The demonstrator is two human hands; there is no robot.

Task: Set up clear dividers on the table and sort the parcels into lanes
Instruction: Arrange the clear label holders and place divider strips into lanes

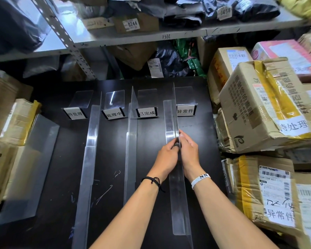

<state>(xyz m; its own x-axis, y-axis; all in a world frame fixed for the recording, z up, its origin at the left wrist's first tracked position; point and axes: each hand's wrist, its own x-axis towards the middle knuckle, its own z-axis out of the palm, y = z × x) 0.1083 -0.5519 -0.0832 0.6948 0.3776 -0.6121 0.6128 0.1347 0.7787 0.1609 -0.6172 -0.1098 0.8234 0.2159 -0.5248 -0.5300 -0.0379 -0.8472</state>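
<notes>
Head view: cardboard parcels (258, 108) crowd the right edge of the black counter (111, 159), shelves (151, 35) behind; left hand (166, 157) and right hand (189, 150) both pinch the rightmost clear divider (172, 119).

Three tall clear plastic dividers (131, 141) split the black worktop (111, 159) into open lanes. Big brown cardboard boxes (258, 108) crowded its right side.

The 2 bare forearms reach forward and converge. The left hand (167, 156) and right hand (189, 150) face each other, fingers curled, pinching the clear divider (177, 193) between them. Each wrist wears 1 bracelet.
</notes>
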